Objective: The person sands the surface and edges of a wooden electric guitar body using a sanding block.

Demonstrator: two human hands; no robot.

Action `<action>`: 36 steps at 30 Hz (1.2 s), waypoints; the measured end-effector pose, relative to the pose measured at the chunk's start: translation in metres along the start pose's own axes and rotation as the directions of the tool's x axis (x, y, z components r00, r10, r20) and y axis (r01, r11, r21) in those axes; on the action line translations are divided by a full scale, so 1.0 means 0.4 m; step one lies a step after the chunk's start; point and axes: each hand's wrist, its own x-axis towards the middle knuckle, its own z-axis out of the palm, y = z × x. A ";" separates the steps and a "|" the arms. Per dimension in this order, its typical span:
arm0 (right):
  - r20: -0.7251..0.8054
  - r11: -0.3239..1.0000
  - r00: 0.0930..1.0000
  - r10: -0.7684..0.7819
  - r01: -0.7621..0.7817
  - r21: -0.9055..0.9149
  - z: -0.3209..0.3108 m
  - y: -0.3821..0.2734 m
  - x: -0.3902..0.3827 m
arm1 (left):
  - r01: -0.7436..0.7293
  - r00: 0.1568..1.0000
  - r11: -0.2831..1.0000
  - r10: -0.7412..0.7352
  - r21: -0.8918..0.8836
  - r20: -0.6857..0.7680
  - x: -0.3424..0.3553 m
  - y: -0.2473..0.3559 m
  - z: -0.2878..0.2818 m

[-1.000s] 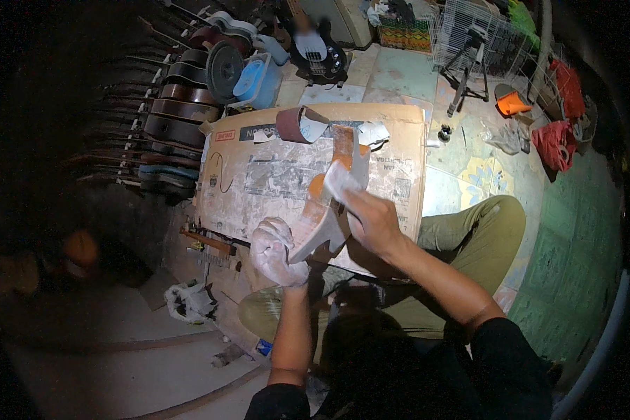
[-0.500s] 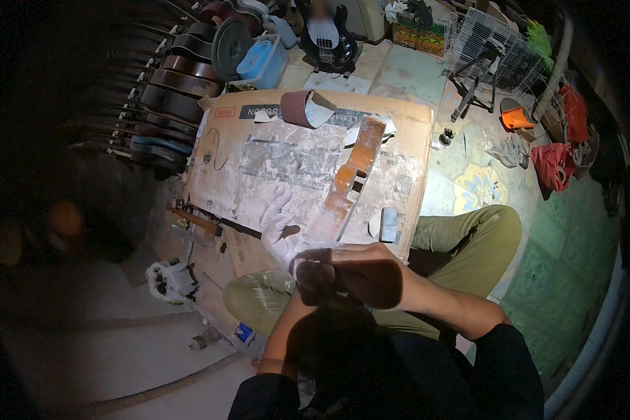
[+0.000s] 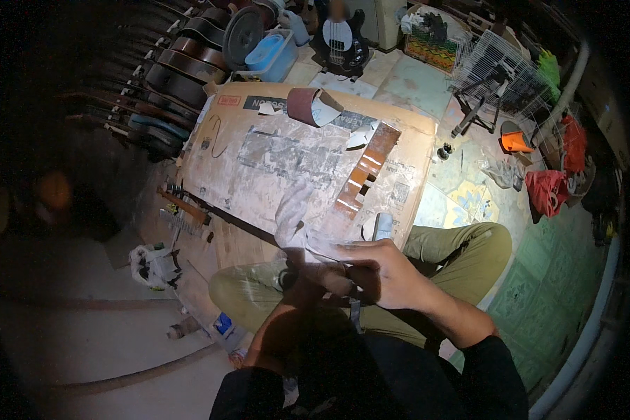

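cardboard bench (image 3: pixel 259 168); pale sheet (image 3: pixel 297 210) pinched between fingers (image 3: pixel 360 255).

One sandpaper roll (image 3: pixel 313 106), one guitar neck (image 3: pixel 366 170), one blue tub (image 3: pixel 273 56), one bass guitar (image 3: pixel 341 38), two hands.
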 end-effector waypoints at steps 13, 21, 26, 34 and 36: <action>-0.029 0.925 0.997 0.065 -0.072 -0.372 -0.012 0.029 0.023 | 0.013 0.997 1.000 -0.014 -0.019 -0.071 -0.004 -0.023 0.010; -0.009 0.942 0.992 0.128 -0.125 -0.311 -0.018 0.012 0.028 | 0.007 0.997 1.000 -0.008 -0.007 -0.071 0.003 -0.019 0.004; -0.023 0.945 0.990 0.136 -0.136 -0.297 -0.045 0.119 0.016 | 0.010 0.998 0.999 -0.012 -0.031 -0.068 0.008 -0.016 0.024; -0.041 0.956 0.994 0.106 -0.113 -0.271 -0.072 0.142 0.010 | 0.013 0.996 0.999 -0.016 -0.033 -0.086 0.014 -0.014 0.036; -0.045 0.921 0.998 -0.046 0.025 -0.388 -0.055 0.101 0.022 | 0.013 0.996 1.000 -0.014 -0.010 -0.084 0.009 -0.009 0.017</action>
